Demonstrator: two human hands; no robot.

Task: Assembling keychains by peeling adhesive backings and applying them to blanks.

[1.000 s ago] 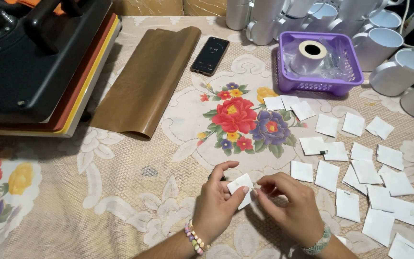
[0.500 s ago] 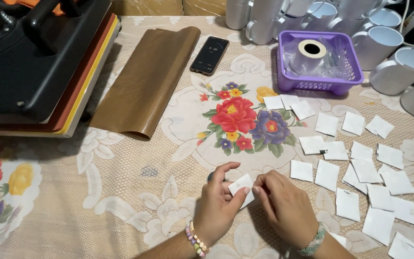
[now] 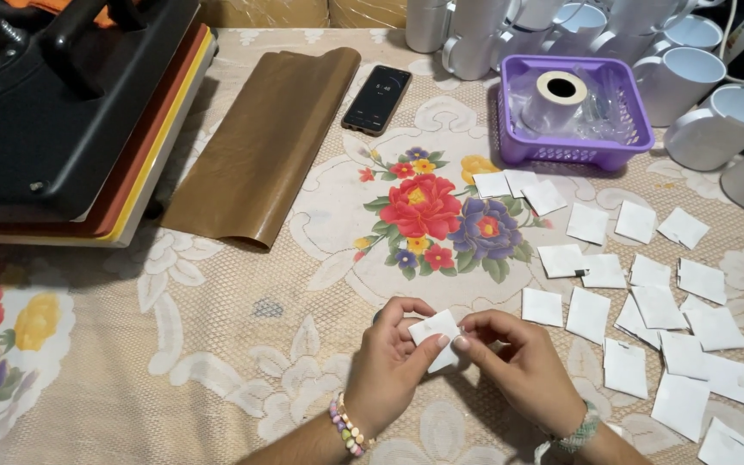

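Note:
Both my hands meet low in the middle of the view over a lace tablecloth. My left hand [image 3: 393, 366] and my right hand [image 3: 518, 362] pinch one small white paper square [image 3: 435, 331] between thumbs and fingertips, holding it just above the cloth. A beaded bracelet circles my left wrist, a woven band my right. To the right lie several more white paper squares [image 3: 639, 301], spread flat on the cloth.
A black heat press [image 3: 53, 112] fills the upper left. Next to it lies a brown sheet [image 3: 264, 142], then a dark phone [image 3: 377, 99]. A purple basket [image 3: 622, 138] holds a tape roll [image 3: 560, 90]. White mugs [image 3: 721, 120] line the back right.
My hands shifted slightly while working the paper square between the fingertips; the square stays in both hands. Nothing else on the table moved.

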